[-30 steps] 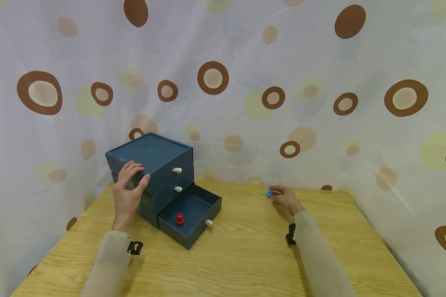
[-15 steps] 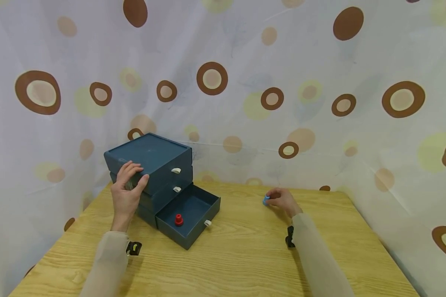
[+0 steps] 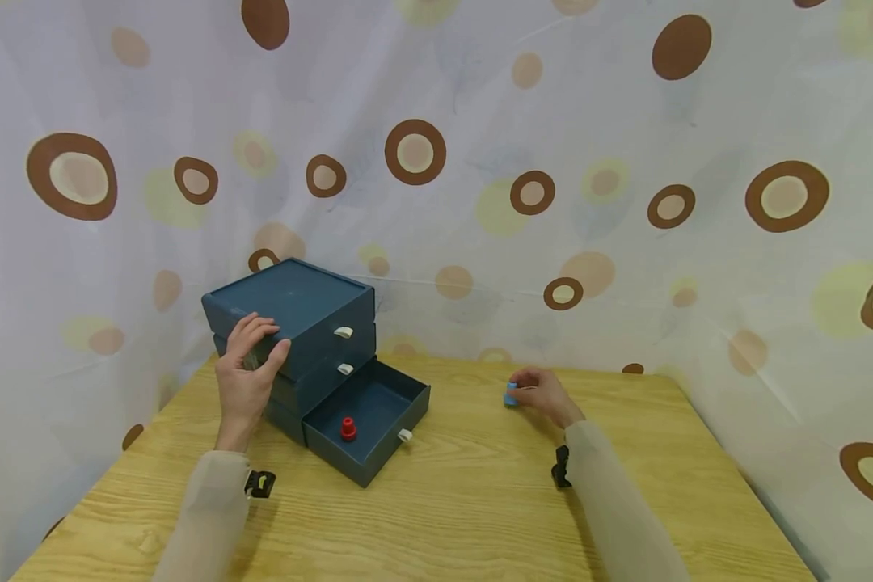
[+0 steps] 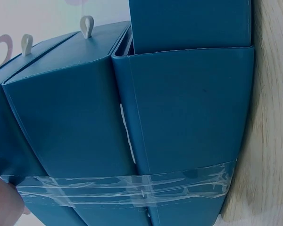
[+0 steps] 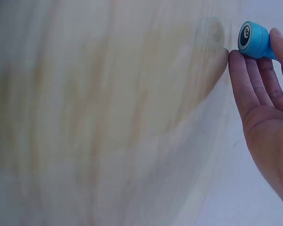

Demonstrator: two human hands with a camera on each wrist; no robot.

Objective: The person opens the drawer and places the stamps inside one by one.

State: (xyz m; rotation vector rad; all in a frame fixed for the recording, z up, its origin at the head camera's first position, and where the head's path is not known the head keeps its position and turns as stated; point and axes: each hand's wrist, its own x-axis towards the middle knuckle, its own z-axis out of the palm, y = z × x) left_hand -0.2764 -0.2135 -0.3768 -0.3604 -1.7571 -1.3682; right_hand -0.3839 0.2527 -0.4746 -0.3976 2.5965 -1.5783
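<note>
In the head view my right hand (image 3: pixel 547 397) pinches a small light-blue stamp (image 3: pixel 510 395) low over the right-centre of the table. The right wrist view shows the stamp (image 5: pixel 257 40) between thumb and fingers, its round end bearing a black disc with an 8. My left hand (image 3: pixel 245 394) rests spread on the near left corner of a dark blue drawer unit (image 3: pixel 291 296), fingers over the top edge and thumb toward the front. The bottom drawer (image 3: pixel 336 459) is pulled out. Inside it stands a red stamp (image 3: pixel 347 429) of similar shape.
The two upper drawers are closed, each with a white pull tab (image 3: pixel 343 332). Clear tape (image 4: pixel 127 190) runs across the unit's side. A wooden table (image 3: pixel 466 501) lies beneath, and a dotted curtain (image 3: pixel 466 97) hangs behind and at both sides.
My right hand has moved left and slightly nearer with the blue stamp, toward the pulled-out drawer. My left hand and the drawer unit have stayed in place.
</note>
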